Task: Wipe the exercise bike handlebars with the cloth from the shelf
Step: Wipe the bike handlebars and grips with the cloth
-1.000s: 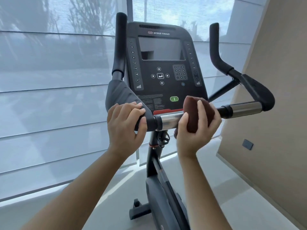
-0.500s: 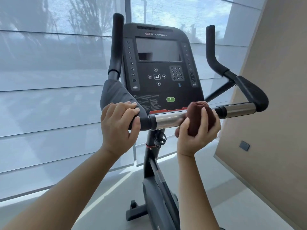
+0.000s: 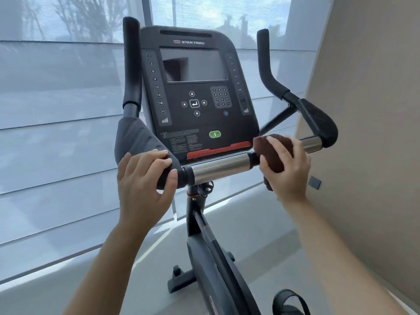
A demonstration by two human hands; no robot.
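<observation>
The exercise bike's handlebar (image 3: 219,168) runs across the middle as a chrome tube with black padded grips at both ends and two upright black horns. My left hand (image 3: 143,178) grips the black left grip where it meets the chrome. A dark brown cloth (image 3: 271,153) is wrapped over the bar right of centre, and my right hand (image 3: 287,169) holds it around the bar. The bar under the cloth is hidden.
The black console (image 3: 195,92) with a dark screen and keypad stands just behind the bar. A beige wall (image 3: 368,133) is close on the right. A shaded window (image 3: 56,110) fills the left. The bike frame (image 3: 216,258) and a pedal strap (image 3: 288,301) are below.
My right hand has slid the cloth to the right along the bar, from the middle chrome section toward the right grip. My left hand has kept its hold on the left grip.
</observation>
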